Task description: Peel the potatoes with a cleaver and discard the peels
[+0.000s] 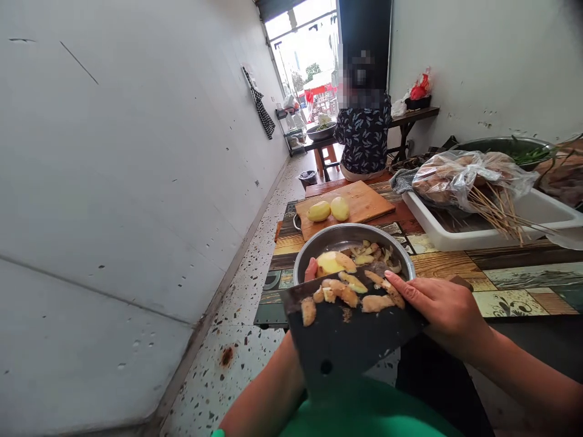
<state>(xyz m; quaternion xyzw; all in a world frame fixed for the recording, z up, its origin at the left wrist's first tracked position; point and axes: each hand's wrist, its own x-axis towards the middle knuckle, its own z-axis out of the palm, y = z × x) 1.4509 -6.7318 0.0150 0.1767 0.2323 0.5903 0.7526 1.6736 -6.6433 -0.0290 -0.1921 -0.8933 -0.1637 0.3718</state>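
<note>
My right hand point(449, 306) is closed round the handle of a wide dark cleaver point(346, 346), its thumb lying along the blade. Several strips of potato peel point(339, 291) cling to the blade's face. Behind the cleaver's edge, my left hand point(311, 268) grips a partly peeled potato point(336, 263); most of that hand is hidden by the blade. Potato and blade edge are over a steel bowl point(303, 252) with more peelings point(367, 250) inside. Beyond the bowl, two peeled potatoes point(328, 210) rest on a wooden cutting board point(362, 200).
On the patterned table point(455, 270) at right stands a white tray point(437, 230) with a plastic bag point(473, 170) and thin wooden skewers point(501, 212). Greens fill a large basin point(483, 142) behind it. A person point(364, 136) sits farther back. A wall point(136, 182) runs along the left.
</note>
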